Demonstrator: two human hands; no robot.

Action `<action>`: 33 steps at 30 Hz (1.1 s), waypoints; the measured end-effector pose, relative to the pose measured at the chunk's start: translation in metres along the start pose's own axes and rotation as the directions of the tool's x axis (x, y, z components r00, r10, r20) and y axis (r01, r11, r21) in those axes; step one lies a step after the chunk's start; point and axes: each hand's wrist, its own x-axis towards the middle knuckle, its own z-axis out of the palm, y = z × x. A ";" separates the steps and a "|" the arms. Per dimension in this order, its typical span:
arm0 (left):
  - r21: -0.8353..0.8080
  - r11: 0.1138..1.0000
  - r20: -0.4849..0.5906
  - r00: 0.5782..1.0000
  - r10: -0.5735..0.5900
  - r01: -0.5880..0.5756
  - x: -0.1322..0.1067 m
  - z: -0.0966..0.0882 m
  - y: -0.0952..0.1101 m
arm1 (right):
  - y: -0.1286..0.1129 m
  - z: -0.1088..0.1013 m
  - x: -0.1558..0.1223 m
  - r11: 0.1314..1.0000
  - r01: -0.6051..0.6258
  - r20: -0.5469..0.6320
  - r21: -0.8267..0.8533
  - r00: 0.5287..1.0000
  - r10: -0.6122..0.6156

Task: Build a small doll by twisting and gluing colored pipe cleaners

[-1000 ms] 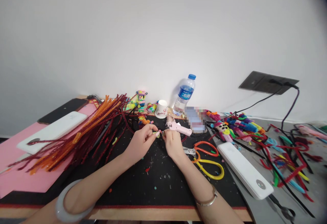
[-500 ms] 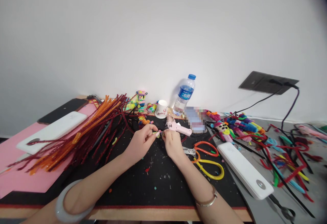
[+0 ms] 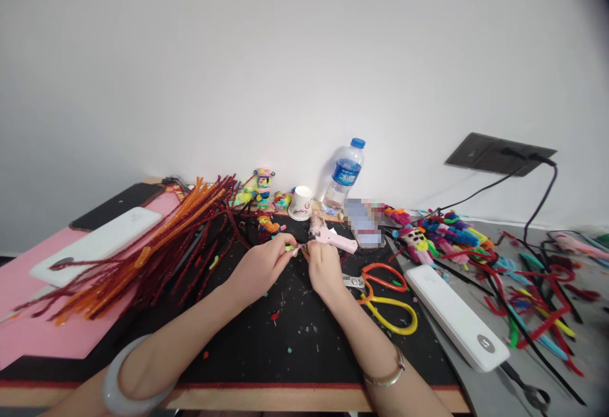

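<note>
- Left hand [image 3: 259,266] was shifted slightly.
- Small yellow-green piece [image 3: 290,249] was pinched between its closed fingertips, seemingly for control, beside right hand [image 3: 326,271].
- Right fingers were curled, tips hidden; hold couldn't be told.

wall [image 3: 304,61]: pale, plain | socket panel [image 3: 476,150]: dark, right | table [image 3: 285,398]: wooden-edged

The left hand [image 3: 264,264] and right hand [image 3: 325,271] were bare. The left forearm [image 3: 193,325] carried a thick, smooth, rounded bangle [image 3: 113,384] in pale grey-white; the right forearm [image 3: 366,325] carried a thin, silver-coloured metallic bracelet [image 3: 389,380].
</note>
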 end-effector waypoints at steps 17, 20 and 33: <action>-0.277 0.958 -0.092 0.990 -0.108 0.079 0.002 -0.002 0.000 | 0.002 -0.011 0.005 0.970 -0.075 -0.134 0.230 0.985 0.108; -0.574 0.800 -0.081 0.959 -0.271 0.178 0.006 -0.002 -0.001 | 0.003 -0.009 0.010 0.948 -0.087 -0.162 0.305 0.977 0.142; -0.932 0.348 -0.066 0.899 -0.432 0.098 0.018 -0.009 -0.017 | -0.027 -0.012 0.038 0.943 0.062 -0.067 -0.328 0.994 -0.088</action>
